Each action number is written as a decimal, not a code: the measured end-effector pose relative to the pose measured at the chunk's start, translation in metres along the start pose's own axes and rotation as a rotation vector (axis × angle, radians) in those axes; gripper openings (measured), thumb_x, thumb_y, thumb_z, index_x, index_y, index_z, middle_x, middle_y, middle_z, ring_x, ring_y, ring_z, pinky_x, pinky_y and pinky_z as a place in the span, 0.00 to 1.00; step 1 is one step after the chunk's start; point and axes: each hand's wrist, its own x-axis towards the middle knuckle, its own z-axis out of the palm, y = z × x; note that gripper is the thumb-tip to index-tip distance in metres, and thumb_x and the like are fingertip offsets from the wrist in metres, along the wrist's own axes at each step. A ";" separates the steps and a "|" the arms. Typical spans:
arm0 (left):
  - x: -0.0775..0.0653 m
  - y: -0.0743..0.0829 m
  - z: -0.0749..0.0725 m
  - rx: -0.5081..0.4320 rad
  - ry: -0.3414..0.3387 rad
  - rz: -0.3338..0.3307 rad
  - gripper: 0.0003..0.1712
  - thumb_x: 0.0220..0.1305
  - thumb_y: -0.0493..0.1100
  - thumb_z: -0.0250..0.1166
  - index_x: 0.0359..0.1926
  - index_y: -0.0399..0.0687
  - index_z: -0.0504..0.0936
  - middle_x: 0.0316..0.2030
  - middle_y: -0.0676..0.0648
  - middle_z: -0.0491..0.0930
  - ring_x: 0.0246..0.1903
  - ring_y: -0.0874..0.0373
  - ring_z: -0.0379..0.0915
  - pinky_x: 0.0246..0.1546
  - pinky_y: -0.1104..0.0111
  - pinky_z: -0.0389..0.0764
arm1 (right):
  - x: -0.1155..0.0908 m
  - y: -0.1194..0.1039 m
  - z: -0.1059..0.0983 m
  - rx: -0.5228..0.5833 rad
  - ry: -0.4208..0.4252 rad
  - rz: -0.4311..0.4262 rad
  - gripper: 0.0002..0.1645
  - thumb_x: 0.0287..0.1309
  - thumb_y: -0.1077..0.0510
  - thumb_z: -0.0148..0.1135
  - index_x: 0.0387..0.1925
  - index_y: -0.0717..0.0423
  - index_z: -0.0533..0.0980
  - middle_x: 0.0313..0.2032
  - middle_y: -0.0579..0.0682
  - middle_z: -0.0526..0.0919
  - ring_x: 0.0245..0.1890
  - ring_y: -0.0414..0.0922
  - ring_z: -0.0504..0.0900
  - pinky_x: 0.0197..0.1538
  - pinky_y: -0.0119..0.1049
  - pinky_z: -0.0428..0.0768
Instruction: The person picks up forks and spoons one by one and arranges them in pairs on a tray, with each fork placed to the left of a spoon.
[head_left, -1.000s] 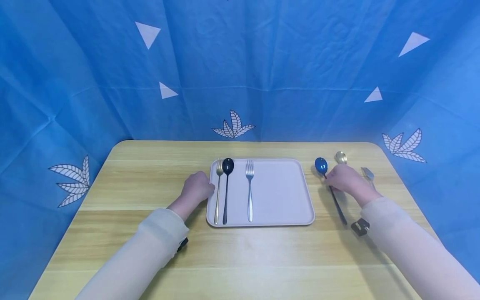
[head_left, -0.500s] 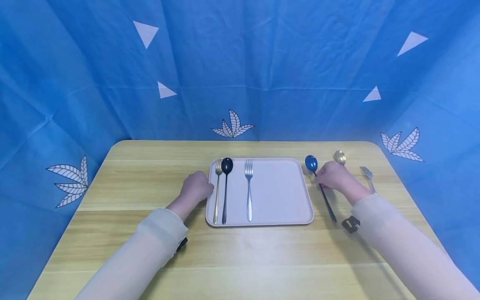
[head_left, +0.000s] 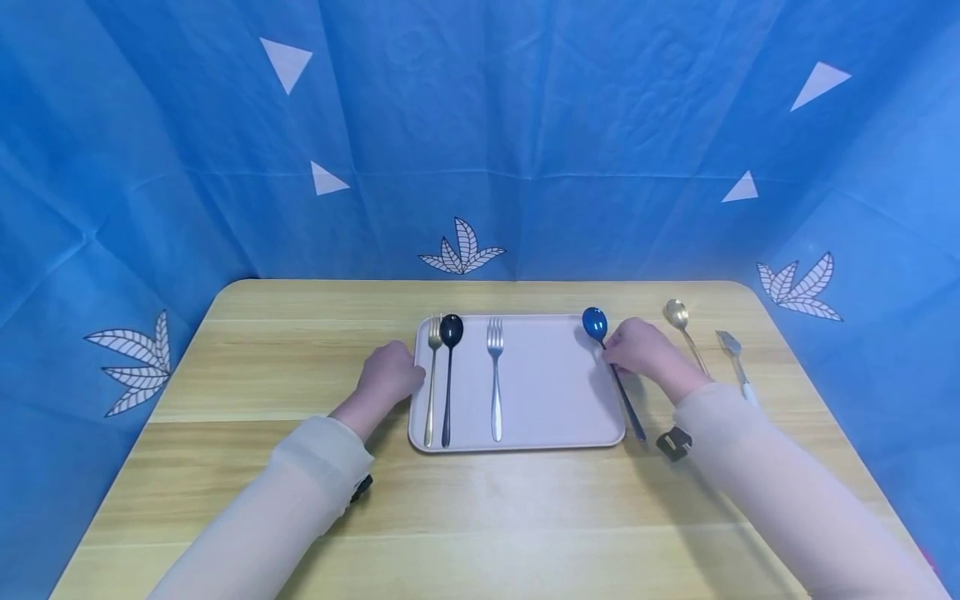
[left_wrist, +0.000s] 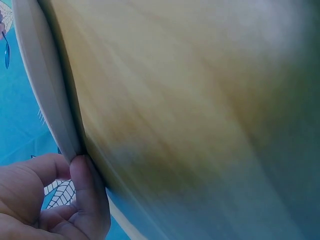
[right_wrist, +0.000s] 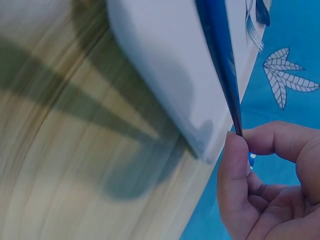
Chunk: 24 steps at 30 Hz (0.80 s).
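Observation:
My right hand (head_left: 636,346) pinches a blue spoon (head_left: 595,323) by its handle between thumb and forefinger, above the right edge of the pale tray (head_left: 551,383). In the right wrist view the spoon's handle (right_wrist: 220,55) rises from the fingertips, and its shadow falls on tray and table. My left hand (head_left: 390,377) grips the tray's left rim; the left wrist view has thumb and finger pinching that rim (left_wrist: 55,95). On the tray lie a gold fork (head_left: 431,387), a black spoon (head_left: 451,331) beside it, and a silver fork (head_left: 496,375) farther right.
Right of the tray, a gold spoon (head_left: 677,314) and a silver fork with a pale handle (head_left: 733,348) lie on the wooden table (head_left: 300,350). A blue curtain (head_left: 405,125) stands behind the table and along its sides.
My right hand has carried the blue spoon leftward, from beside the tray to over its right edge. More of the gold spoon's handle now shows. The left hand keeps its hold on the rim.

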 end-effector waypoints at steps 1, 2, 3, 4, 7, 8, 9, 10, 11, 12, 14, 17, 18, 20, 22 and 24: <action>0.000 0.000 0.000 0.000 0.001 0.001 0.12 0.61 0.35 0.58 0.21 0.43 0.71 0.16 0.49 0.66 0.16 0.56 0.64 0.18 0.68 0.66 | 0.000 -0.002 0.002 0.006 0.000 -0.002 0.07 0.58 0.61 0.63 0.30 0.64 0.80 0.23 0.51 0.81 0.27 0.48 0.84 0.34 0.36 0.80; 0.000 -0.001 0.000 0.000 0.003 0.001 0.12 0.61 0.35 0.58 0.21 0.43 0.71 0.16 0.49 0.66 0.16 0.56 0.64 0.18 0.68 0.66 | 0.001 -0.004 0.003 0.012 -0.002 -0.002 0.07 0.58 0.61 0.63 0.31 0.64 0.81 0.23 0.50 0.81 0.26 0.47 0.83 0.34 0.36 0.80; 0.000 -0.001 0.000 0.000 0.003 0.001 0.12 0.61 0.35 0.58 0.21 0.43 0.71 0.16 0.49 0.66 0.16 0.56 0.64 0.18 0.68 0.66 | 0.002 -0.006 0.005 0.015 -0.003 0.000 0.07 0.58 0.61 0.63 0.31 0.64 0.81 0.22 0.50 0.81 0.26 0.46 0.83 0.34 0.35 0.80; 0.000 -0.001 0.001 0.000 0.003 0.001 0.12 0.61 0.35 0.58 0.21 0.43 0.71 0.16 0.49 0.66 0.16 0.56 0.64 0.18 0.68 0.66 | 0.002 -0.008 0.006 0.014 -0.005 0.000 0.07 0.57 0.61 0.63 0.30 0.64 0.80 0.21 0.50 0.81 0.25 0.46 0.82 0.33 0.35 0.79; 0.001 -0.001 0.001 0.004 0.004 0.001 0.12 0.60 0.35 0.58 0.20 0.44 0.71 0.15 0.50 0.65 0.15 0.56 0.63 0.17 0.68 0.66 | 0.003 -0.014 0.011 0.012 -0.003 -0.005 0.07 0.58 0.61 0.63 0.29 0.64 0.80 0.20 0.49 0.80 0.24 0.45 0.82 0.32 0.35 0.78; 0.001 -0.001 0.001 0.004 0.003 0.000 0.12 0.60 0.35 0.58 0.20 0.44 0.71 0.15 0.50 0.65 0.15 0.56 0.63 0.17 0.68 0.66 | 0.004 -0.015 0.012 0.009 0.000 -0.005 0.08 0.58 0.61 0.63 0.28 0.64 0.80 0.20 0.49 0.80 0.24 0.45 0.82 0.32 0.35 0.78; 0.001 -0.001 0.001 0.003 0.001 -0.002 0.12 0.60 0.35 0.58 0.20 0.44 0.71 0.15 0.50 0.65 0.15 0.56 0.63 0.17 0.68 0.66 | 0.005 -0.017 0.013 0.014 0.002 -0.008 0.07 0.58 0.61 0.63 0.28 0.64 0.80 0.20 0.50 0.80 0.24 0.45 0.82 0.32 0.35 0.78; 0.002 -0.001 0.001 0.003 0.002 -0.003 0.12 0.60 0.35 0.58 0.20 0.44 0.71 0.15 0.50 0.65 0.15 0.56 0.63 0.17 0.68 0.66 | 0.005 -0.020 0.015 0.021 0.000 -0.010 0.07 0.58 0.61 0.63 0.29 0.64 0.80 0.21 0.50 0.81 0.24 0.45 0.82 0.32 0.36 0.79; 0.002 -0.001 0.000 0.002 0.002 -0.005 0.12 0.60 0.35 0.58 0.20 0.44 0.71 0.15 0.50 0.66 0.15 0.56 0.63 0.17 0.68 0.66 | 0.006 -0.022 0.016 0.029 0.000 -0.006 0.07 0.58 0.62 0.63 0.30 0.64 0.80 0.21 0.50 0.81 0.24 0.45 0.82 0.33 0.36 0.80; 0.002 -0.001 0.000 0.001 0.000 -0.007 0.12 0.60 0.35 0.58 0.20 0.44 0.71 0.15 0.49 0.66 0.15 0.56 0.64 0.17 0.68 0.66 | 0.007 -0.024 0.017 0.041 -0.001 -0.002 0.07 0.58 0.62 0.64 0.30 0.64 0.80 0.22 0.51 0.81 0.24 0.44 0.81 0.34 0.37 0.81; 0.002 -0.001 0.000 -0.001 0.000 -0.009 0.12 0.60 0.35 0.58 0.20 0.43 0.71 0.15 0.49 0.66 0.16 0.56 0.64 0.17 0.68 0.66 | 0.008 -0.027 0.019 0.060 -0.008 0.009 0.08 0.59 0.62 0.64 0.32 0.65 0.81 0.23 0.51 0.81 0.24 0.44 0.81 0.36 0.39 0.83; 0.002 -0.002 0.001 -0.001 0.000 -0.007 0.11 0.60 0.35 0.58 0.21 0.43 0.71 0.16 0.49 0.66 0.16 0.56 0.64 0.17 0.68 0.66 | 0.009 -0.033 0.021 0.069 -0.014 0.025 0.09 0.60 0.61 0.64 0.33 0.65 0.81 0.23 0.51 0.80 0.24 0.43 0.81 0.37 0.40 0.83; 0.003 -0.002 0.001 -0.001 0.000 -0.006 0.11 0.61 0.35 0.58 0.21 0.43 0.71 0.16 0.49 0.66 0.16 0.56 0.64 0.18 0.68 0.66 | 0.009 -0.034 0.022 0.064 -0.015 0.023 0.09 0.60 0.61 0.64 0.32 0.65 0.81 0.22 0.50 0.80 0.24 0.43 0.80 0.36 0.40 0.82; 0.003 -0.002 0.001 0.000 0.001 -0.003 0.12 0.61 0.36 0.58 0.21 0.43 0.71 0.16 0.49 0.66 0.16 0.56 0.64 0.17 0.68 0.66 | 0.011 -0.037 0.023 0.051 -0.015 0.019 0.09 0.60 0.60 0.64 0.32 0.64 0.81 0.21 0.49 0.80 0.24 0.43 0.80 0.35 0.39 0.81; 0.003 -0.002 0.001 -0.001 0.001 0.000 0.12 0.61 0.35 0.58 0.20 0.44 0.71 0.15 0.50 0.66 0.15 0.56 0.63 0.17 0.68 0.66 | 0.012 -0.039 0.025 0.039 -0.013 0.014 0.09 0.60 0.60 0.64 0.32 0.64 0.81 0.20 0.49 0.80 0.23 0.43 0.81 0.34 0.38 0.80; 0.003 -0.002 0.001 0.001 0.003 0.005 0.12 0.60 0.35 0.58 0.20 0.44 0.70 0.15 0.50 0.65 0.15 0.56 0.63 0.17 0.68 0.65 | 0.014 -0.041 0.027 0.034 -0.014 0.004 0.09 0.60 0.59 0.64 0.34 0.64 0.82 0.21 0.49 0.81 0.24 0.43 0.81 0.33 0.37 0.79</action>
